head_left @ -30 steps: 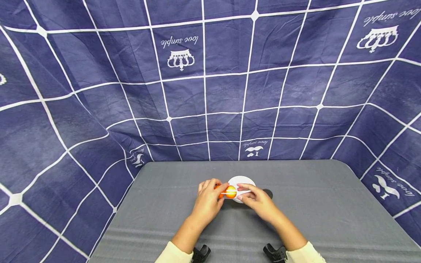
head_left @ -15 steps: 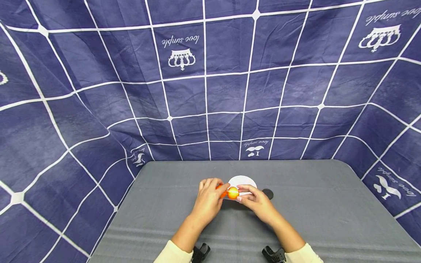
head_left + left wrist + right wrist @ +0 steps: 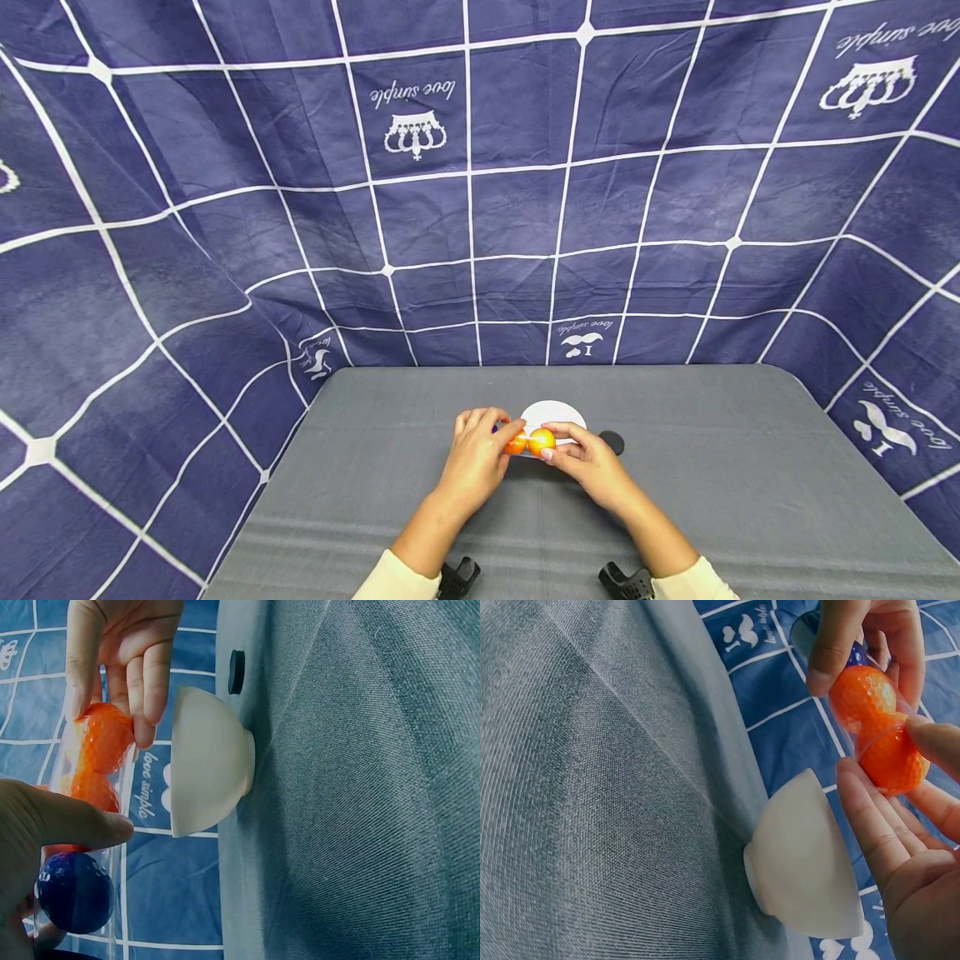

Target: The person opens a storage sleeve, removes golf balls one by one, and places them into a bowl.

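Starting at the near edge, two pale sleeves (image 3: 393,577) are being seen, each with a black wrist mount (image 3: 628,581) beside it. A little farther, a clear tube (image 3: 107,855) is being gripped by the left hand (image 3: 472,457), with the thumb laid along its side; it is being held raised over the grey table (image 3: 360,467), roughly level. Inside it, a blue ball (image 3: 75,892) and a second orange ball (image 3: 862,696) are being kept behind a front orange ball (image 3: 892,754). This front orange ball is being pinched between thumb and fingers of the right hand (image 3: 588,467), in a narrow grip.

Compared with one second ago, both orange balls are being found more to the right, and the gap to the right fingers is being closed. From this change it is being judged that the front orange ball is being taken at the tube's mouth; whether it is fully free of the wall cannot be told.

Beyond the hands, a white bowl (image 3: 210,765) is standing upright, being touched by neither hand. To its right, a black disc (image 3: 236,673) is lying flat. Behind everything, a blue checked cloth (image 3: 510,208) is being hung.
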`<state>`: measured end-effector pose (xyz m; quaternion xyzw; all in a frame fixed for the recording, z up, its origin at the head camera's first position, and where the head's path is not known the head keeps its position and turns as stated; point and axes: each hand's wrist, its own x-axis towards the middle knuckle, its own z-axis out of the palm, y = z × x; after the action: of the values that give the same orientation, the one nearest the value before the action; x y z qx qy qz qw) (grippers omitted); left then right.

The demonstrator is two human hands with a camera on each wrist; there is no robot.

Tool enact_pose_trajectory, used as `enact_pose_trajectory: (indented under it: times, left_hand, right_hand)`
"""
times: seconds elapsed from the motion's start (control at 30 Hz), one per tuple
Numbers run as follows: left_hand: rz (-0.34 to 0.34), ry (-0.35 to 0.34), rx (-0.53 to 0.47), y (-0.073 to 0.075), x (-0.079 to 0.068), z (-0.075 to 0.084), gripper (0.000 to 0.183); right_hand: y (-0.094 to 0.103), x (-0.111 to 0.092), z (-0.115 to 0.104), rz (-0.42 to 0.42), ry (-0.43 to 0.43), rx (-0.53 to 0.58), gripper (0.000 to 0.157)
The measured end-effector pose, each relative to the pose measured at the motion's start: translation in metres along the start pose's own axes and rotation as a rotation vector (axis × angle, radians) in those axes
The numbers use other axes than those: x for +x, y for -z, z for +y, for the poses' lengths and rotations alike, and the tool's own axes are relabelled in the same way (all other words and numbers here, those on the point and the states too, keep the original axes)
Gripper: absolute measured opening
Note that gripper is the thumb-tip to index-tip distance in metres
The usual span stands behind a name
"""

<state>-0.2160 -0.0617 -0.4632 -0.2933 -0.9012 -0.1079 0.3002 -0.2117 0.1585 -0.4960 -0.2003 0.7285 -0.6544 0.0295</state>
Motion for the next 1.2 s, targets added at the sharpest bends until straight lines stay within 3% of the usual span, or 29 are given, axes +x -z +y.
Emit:
enact_pose_trajectory:
  times: [0.6,0.87,1.2]
  left_hand:
    - [0.009,0.047,-0.082,-0.003,-0.005,0.000,0.058]
    - [0.056,0.072,-0.145,-0.009,-0.010,-0.002,0.058]
    - [0.056,0.156,-0.237,-0.013,-0.012,-0.001,0.059]
  right_hand:
    - [0.002,-0.002,-0.003,0.040,0.011,-0.024,0.042]
    - [0.002,-0.001,-0.006,0.040,0.030,-0.018,0.041]
    - [0.005,0.001,-0.012,0.061,0.059,-0.029,0.043]
